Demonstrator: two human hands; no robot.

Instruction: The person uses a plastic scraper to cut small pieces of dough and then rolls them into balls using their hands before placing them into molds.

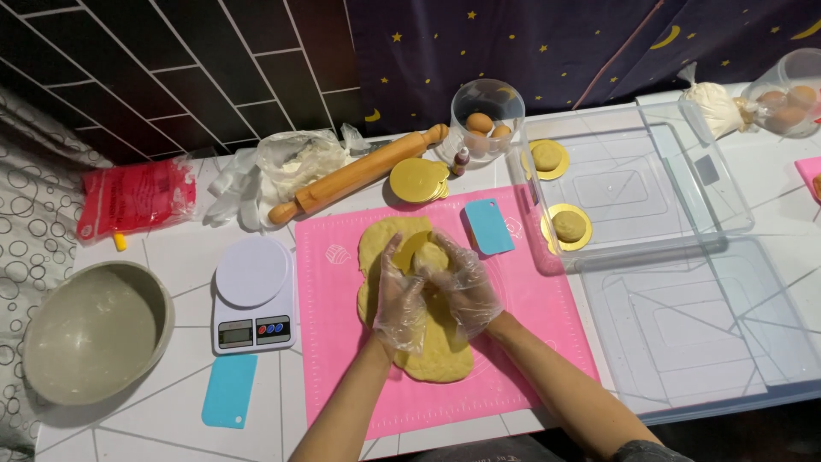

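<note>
Pressing dough (428, 355), scale (253, 293), scraper (489, 227) beside

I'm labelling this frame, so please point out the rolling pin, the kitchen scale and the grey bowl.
rolling pin (359, 174), head view, middle of the wooden barrel.
kitchen scale (252, 272), head view, centre of the round white platform.
grey bowl (92, 329), head view, inner floor.

Clear, crinkled plastic gloves cover the left hand (400, 301) and right hand (464, 287); forearms bare.

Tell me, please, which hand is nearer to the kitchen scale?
Left. The left hand rests on the dough, just right of the kitchen scale; the right hand lies farther right.
</note>
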